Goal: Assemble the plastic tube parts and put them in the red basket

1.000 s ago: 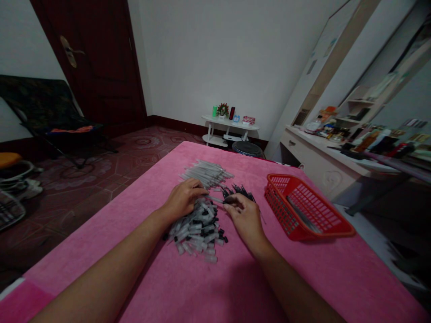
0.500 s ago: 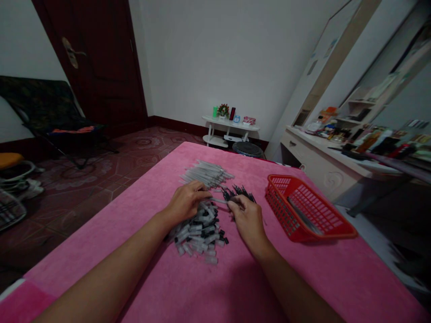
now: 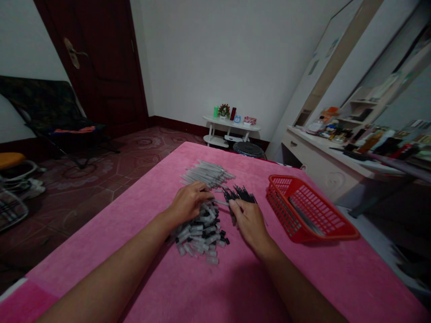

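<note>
My left hand is closed, its thumb and fingers pinching one end of a slim, pale pen barrel. At the barrel's other end my right hand is closed too, with its thumb on top; the exact tip is hidden by the fingers. Under and beside my left hand lies a heap of clear pen caps, mixed with small black pieces. Just beyond my right hand is a bunch of dark-tipped pen refills, partly covered by it. Farther off, a pile of pale pen barrels lies roughly parallel.
A red plastic basket with long thin items inside stands to the right on the pink cloth. Beyond the cloth are a small white table, a dressing table on the right and a folding chair on the left.
Both hands stay almost in place on the pen barrel. My right hand's fingers have shifted slightly at its end, and the whole view has drifted a little.
</note>
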`<move>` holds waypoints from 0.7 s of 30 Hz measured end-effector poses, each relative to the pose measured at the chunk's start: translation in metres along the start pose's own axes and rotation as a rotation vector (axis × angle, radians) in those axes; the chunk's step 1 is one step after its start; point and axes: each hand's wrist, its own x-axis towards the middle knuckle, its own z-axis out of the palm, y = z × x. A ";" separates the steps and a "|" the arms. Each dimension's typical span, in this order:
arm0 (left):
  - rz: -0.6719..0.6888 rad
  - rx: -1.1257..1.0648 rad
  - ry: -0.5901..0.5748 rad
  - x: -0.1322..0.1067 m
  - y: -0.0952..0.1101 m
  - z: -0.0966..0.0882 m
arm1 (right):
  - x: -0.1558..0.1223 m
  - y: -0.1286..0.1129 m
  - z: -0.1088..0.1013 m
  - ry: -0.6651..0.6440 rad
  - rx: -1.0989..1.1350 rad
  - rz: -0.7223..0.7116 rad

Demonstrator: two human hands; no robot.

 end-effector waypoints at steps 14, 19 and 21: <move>-0.023 -0.029 -0.002 -0.001 0.000 0.001 | 0.002 -0.001 0.000 0.047 -0.024 0.010; -0.019 -0.040 -0.012 -0.001 0.000 0.003 | 0.001 -0.001 0.000 0.012 -0.028 0.009; -0.019 -0.051 -0.011 -0.001 0.000 0.003 | 0.001 -0.002 0.000 -0.008 -0.029 0.025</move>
